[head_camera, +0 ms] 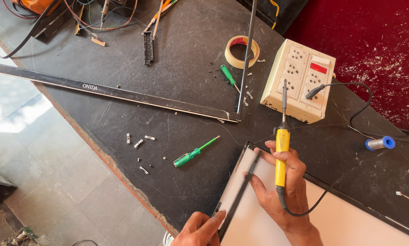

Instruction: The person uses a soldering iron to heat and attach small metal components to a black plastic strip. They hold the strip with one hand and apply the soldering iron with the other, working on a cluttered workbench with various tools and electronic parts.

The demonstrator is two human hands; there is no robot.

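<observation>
My right hand (284,182) grips a soldering iron (282,150) with a yellow handle, its metal tip pointing away toward a cream socket board (300,84). The same hand's fingers also touch a thin black strip (241,191) lying along the left edge of a white flat panel (350,218). My left hand (199,230), at the bottom edge, pinches the near end of that black strip. The iron's black cord loops back under my right wrist.
A green screwdriver (193,153) lies left of the panel, a smaller one (228,75) near a roll of tape (242,51). A long black frame piece (113,93) crosses the dark bench. Small screws and clips are scattered. A solder spool (380,143) sits right. Tiled floor lies left.
</observation>
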